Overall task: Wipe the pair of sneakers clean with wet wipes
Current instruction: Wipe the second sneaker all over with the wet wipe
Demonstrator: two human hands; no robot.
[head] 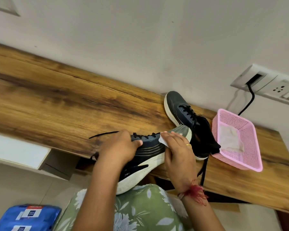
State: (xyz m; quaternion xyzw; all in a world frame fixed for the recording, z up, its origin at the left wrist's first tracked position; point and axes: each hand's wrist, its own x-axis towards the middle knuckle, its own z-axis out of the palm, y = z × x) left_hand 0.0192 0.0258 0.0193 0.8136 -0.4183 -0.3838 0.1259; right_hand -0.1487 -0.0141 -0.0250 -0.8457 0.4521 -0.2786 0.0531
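A dark navy sneaker with a white sole (148, 157) is tilted over the front edge of the wooden desk (57, 100), heel towards me. My left hand (118, 147) grips its collar and lace area, thumb across the upper. With fingers laid flat, my right hand (178, 147) presses a white wet wipe (162, 141) against the sneaker's side near the toe. The second sneaker (183, 112) lies on the desk behind, toe pointing away, its heel against the pink basket.
A pink plastic basket (247, 157) holding used wipes stands on the desk at right. A blue wet-wipe pack (28, 217) lies at the lower left. A wall socket panel (264, 82) with a black cable sits above the basket. My green floral clothing fills the bottom centre.
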